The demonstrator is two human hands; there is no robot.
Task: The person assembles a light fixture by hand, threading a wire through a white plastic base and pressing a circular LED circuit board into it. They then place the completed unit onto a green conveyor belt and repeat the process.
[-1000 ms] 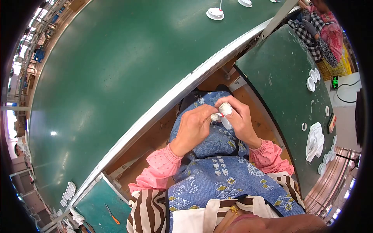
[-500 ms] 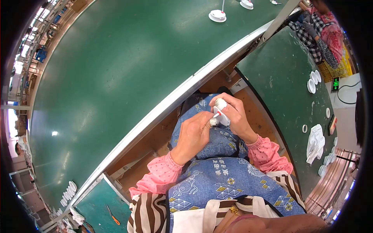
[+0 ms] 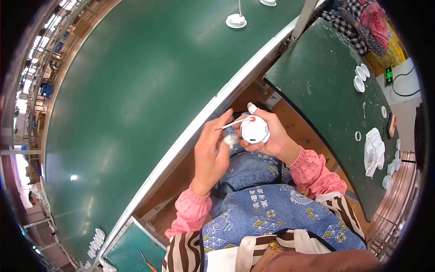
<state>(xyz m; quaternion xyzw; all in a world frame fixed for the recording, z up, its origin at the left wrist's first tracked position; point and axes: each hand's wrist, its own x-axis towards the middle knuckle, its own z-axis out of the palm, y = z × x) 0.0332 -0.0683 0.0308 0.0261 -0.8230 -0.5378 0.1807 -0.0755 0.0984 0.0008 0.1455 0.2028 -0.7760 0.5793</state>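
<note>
My right hand (image 3: 274, 132) is closed around the rim of a white round plastic housing (image 3: 253, 131), its flat face turned up. A red piece (image 3: 252, 119) sits near the housing's edge, and a thin white cord (image 3: 233, 123) runs from it toward my left hand. With fingers apart, my left hand (image 3: 211, 152) is just left of the housing, the cord's end passing beside its fingers. White wrapping covers the left thumb tip (image 3: 231, 140) and a right fingertip (image 3: 252, 108). Both hands are above my blue patterned apron (image 3: 258, 167).
Similar corded housing (image 3: 236, 21) lies on the large green table (image 3: 136, 99). The right-hand table (image 3: 312, 86) holds white rings (image 3: 358, 136), round parts (image 3: 359, 84) and a white glove (image 3: 374, 152). Orange-handled scissors (image 3: 147, 262) lie lower left. A co-worker's sleeve (image 3: 371, 40) shows upper right.
The housing has turned from edge-on to face-up in my right hand. My left hand has come away from the red piece, moving left with its fingers opening. The view has shifted slightly.
</note>
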